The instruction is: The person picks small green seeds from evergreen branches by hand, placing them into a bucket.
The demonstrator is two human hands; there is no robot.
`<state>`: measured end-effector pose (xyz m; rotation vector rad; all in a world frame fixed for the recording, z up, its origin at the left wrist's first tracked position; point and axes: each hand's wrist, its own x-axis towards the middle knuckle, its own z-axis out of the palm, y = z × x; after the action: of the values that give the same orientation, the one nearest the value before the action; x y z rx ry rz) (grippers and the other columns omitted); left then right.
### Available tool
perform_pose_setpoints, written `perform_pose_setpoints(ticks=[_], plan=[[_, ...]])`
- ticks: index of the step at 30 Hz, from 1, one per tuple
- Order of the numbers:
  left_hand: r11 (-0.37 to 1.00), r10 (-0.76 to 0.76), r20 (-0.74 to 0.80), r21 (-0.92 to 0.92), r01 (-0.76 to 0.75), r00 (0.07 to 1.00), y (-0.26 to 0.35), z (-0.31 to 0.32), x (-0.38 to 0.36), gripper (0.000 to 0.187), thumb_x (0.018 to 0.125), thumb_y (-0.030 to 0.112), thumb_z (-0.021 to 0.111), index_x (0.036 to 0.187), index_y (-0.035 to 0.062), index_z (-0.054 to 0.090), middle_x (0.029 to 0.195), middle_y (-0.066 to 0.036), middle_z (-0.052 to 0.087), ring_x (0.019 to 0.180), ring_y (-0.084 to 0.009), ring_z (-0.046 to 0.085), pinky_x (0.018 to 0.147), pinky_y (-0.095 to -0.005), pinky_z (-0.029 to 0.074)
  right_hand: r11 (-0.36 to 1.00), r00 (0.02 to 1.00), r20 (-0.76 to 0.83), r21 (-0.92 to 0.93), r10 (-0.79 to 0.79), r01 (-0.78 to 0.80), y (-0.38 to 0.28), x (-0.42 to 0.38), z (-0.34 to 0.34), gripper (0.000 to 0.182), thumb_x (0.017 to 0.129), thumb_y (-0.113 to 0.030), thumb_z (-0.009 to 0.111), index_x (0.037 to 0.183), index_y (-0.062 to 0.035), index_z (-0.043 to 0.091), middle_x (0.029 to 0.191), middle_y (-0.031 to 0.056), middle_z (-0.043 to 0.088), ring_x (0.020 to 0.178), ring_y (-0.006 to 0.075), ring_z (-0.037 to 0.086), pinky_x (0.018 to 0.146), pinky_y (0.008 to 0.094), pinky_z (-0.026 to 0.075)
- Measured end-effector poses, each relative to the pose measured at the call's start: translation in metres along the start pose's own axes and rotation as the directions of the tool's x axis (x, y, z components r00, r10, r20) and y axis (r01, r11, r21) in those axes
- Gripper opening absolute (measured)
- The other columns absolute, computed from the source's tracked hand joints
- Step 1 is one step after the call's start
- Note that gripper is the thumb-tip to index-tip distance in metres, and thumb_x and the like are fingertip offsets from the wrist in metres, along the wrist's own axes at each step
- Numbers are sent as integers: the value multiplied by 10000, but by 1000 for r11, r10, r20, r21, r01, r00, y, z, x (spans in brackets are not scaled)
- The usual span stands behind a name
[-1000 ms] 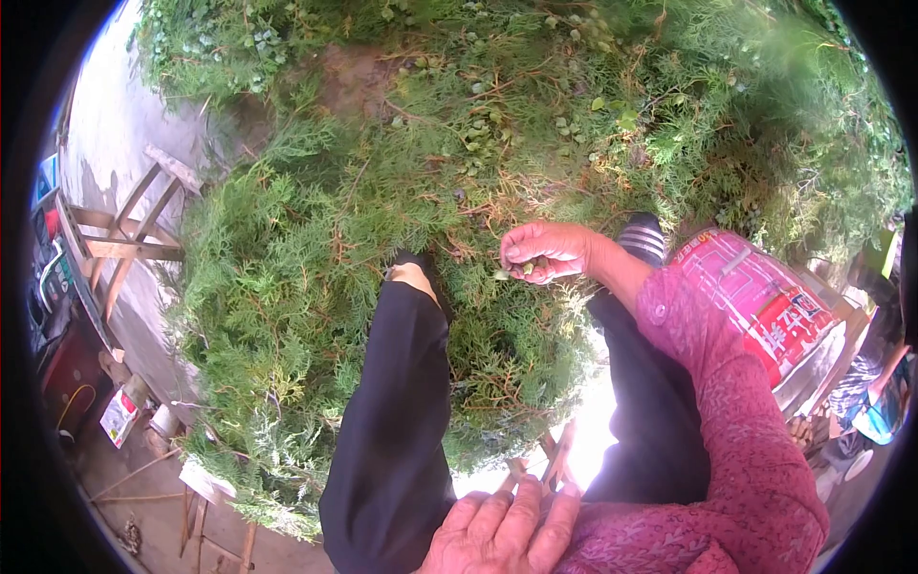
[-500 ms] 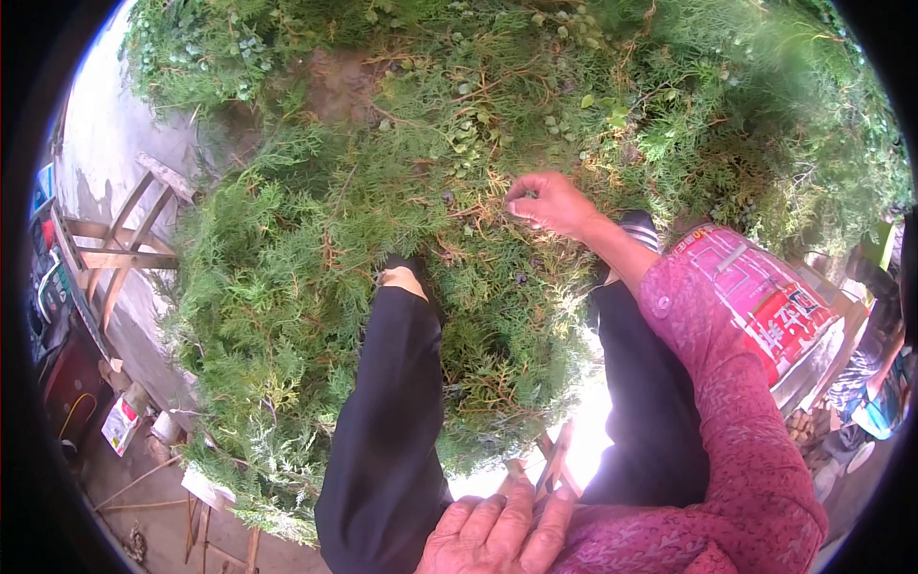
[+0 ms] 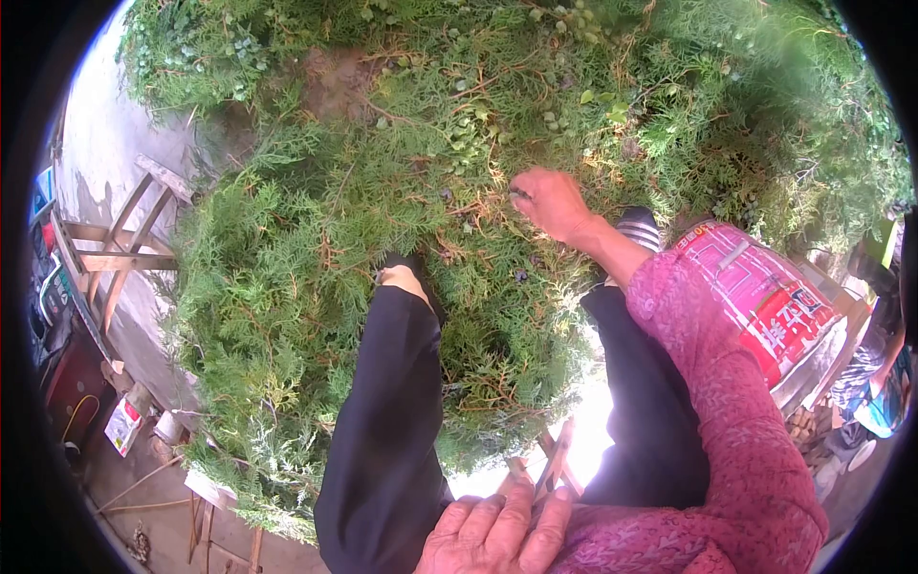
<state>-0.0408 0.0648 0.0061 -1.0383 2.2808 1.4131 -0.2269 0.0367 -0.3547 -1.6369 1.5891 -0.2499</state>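
My right hand is over the heap of green cypress-like branches, its fingers closed in a pinch. A small dark bit shows at the fingertips, too small to name. A few dark, cone-like pieces lie among the sprigs below the hand. At the bottom of the view, my left hand rests flat by my lap, fingers stretched out and a little apart, holding nothing.
A pink and red printed bag stands right of my right forearm. A wooden frame leans on the left. My dark-trousered legs reach into the branches. Another person is partly seen at the far right edge.
My right hand has turned and shifted slightly right, and the small dark bit now shows more plainly at its fingertips. My left hand stays in place.
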Motion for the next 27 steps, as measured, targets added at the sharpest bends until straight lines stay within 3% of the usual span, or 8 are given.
perform_pose_setpoints(ticks=[4,7,9,12,14,17,19,27], plan=[[1000,5,-7,8,-5,1000,0,1,0,407,763,143,526,1157,42,509,1032,-173,550,828,-248,551,758,-367,431,996,997,18,-53,-78,79,3,-4,-2,166,761,-164,611,879,-47,620,827,100,601,734,278,584,671,370,472],[1000,-12,2,3,12,1000,0,1,-1,404,767,146,523,1157,44,504,1035,-174,549,834,-252,550,762,-373,429,898,961,236,378,144,-227,17,2,-13,212,805,-223,594,883,-27,615,767,70,585,665,204,575,602,354,470],[1000,-14,7,1,14,1000,0,0,-2,403,768,147,524,1157,45,502,1037,-175,548,834,-254,550,761,-374,429,342,751,660,705,3,-621,21,0,-33,266,827,-282,589,856,-19,610,737,53,563,598,126,535,511,279,442],[1000,-9,16,-5,9,1000,-1,-2,-1,405,770,147,524,1160,42,497,1040,-177,547,835,-257,549,759,-375,428,140,753,639,769,-158,-624,13,-6,-37,289,840,-311,579,835,-23,605,710,61,553,550,97,508,464,210,408],[1000,-3,25,-9,3,1000,-1,-2,-1,408,771,145,523,1163,39,495,1042,-178,546,835,-258,549,756,-375,428,183,750,645,763,-148,-620,0,1,-28,264,828,-276,597,834,-13,603,706,69,548,570,104,514,468,189,412],[1000,-9,28,-20,10,1000,-1,-1,0,414,771,142,524,1169,33,491,1042,-178,546,834,-259,549,753,-374,428,587,801,597,633,46,-506,-18,14,11,190,820,-224,602,857,-38,610,725,63,574,590,133,547,483,256,455],[1000,-5,21,-19,6,1000,0,-1,1,420,771,143,526,1172,27,488,1041,-179,546,838,-260,549,751,-371,427,921,951,116,306,-287,241,-31,10,36,124,784,-161,615,868,-69,612,750,67,593,632,201,583,540,328,481],[1000,-11,-31,-14,11,999,-1,1,0,405,768,156,543,1154,38,506,1026,-175,553,823,-257,553,758,-363,431,964,924,301,-49,-235,261,-51,1,43,76,761,-93,486,814,-37,485,792,159,525,699,318,560,599,417,454]])
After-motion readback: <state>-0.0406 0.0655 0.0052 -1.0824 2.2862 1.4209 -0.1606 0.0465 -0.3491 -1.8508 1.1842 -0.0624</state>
